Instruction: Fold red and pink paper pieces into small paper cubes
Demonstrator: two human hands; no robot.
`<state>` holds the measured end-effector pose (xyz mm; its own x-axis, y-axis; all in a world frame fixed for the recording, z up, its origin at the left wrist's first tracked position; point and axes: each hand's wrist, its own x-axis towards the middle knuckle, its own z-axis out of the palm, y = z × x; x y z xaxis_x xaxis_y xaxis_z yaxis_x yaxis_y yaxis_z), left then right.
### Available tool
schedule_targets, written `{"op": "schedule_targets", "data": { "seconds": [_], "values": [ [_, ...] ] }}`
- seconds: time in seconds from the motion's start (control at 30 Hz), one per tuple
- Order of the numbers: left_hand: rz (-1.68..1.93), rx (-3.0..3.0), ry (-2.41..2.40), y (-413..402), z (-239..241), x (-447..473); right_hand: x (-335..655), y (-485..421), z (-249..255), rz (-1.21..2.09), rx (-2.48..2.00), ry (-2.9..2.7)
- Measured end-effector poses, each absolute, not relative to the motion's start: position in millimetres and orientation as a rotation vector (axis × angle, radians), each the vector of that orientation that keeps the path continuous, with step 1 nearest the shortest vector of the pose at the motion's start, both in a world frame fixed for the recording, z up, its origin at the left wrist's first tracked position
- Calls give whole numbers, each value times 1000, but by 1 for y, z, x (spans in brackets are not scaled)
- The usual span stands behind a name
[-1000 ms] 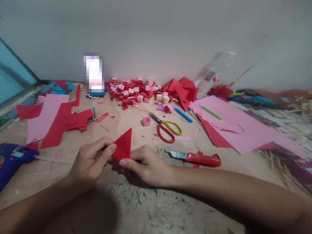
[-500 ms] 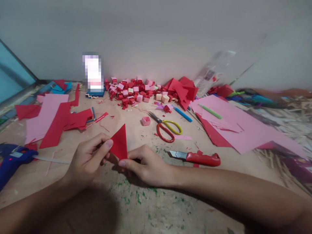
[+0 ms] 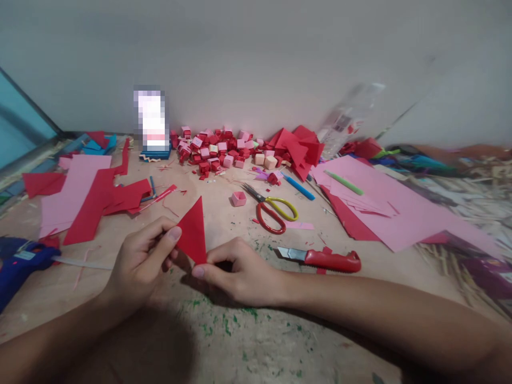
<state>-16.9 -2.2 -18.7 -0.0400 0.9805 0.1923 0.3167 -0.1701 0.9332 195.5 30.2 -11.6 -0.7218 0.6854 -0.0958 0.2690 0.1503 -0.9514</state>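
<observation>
A triangle of folded red paper (image 3: 193, 229) is held up between both hands over the near part of the table. My left hand (image 3: 146, 256) pinches its left edge between thumb and fingers. With thumb and forefinger, my right hand (image 3: 236, 272) grips the lower right corner; the other fingers curl beneath, partly hidden. Beyond the hands sits a small pink paper box (image 3: 239, 199). Scissors with one red and one yellow handle (image 3: 272, 216) lie to its right, blades slightly apart. Nearer my right forearm rests a red-handled utility knife (image 3: 332, 260), blade pointing left.
Many small red and pink paper boxes (image 3: 216, 149) are heaped against the wall, beside a lit phone (image 3: 154, 120) on a stand. Paper sheets lie left (image 3: 90, 205) and right (image 3: 400, 213). A blue glue gun (image 3: 24, 266) is at the left edge; a blue pen (image 3: 299, 186) lies behind the scissors.
The red paper triangle has shifted slightly left and its tip stands a little higher. Both hands keep their grip on it.
</observation>
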Motion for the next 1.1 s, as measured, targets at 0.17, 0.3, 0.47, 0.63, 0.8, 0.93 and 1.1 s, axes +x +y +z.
{"op": "schedule_targets", "data": {
  "seconds": [0.17,0.3,0.47,0.63,0.8,0.93,1.1],
  "values": [
    [1234,1568,1393,-1,-17,-16,196,30,-12,1670,-903,-2012],
    [1250,1507,1413,0,-17,-16,195,31,-12,1676,-898,-2011],
    [1256,1514,1406,0,-16,-15,197,31,-13,1735,-900,-2004],
    [1252,1478,1406,0,-17,-16,196,31,-13,1651,-857,-2009],
    [1125,1589,1312,0,-18,-16,194,32,-13,1652,-821,-1972],
    [1027,1669,1288,-4,-16,-14,195,30,-14,1725,-835,-1917],
    [1011,1712,1254,-3,-18,-15,195,31,-14,1740,-827,-1886]
  ]
}}
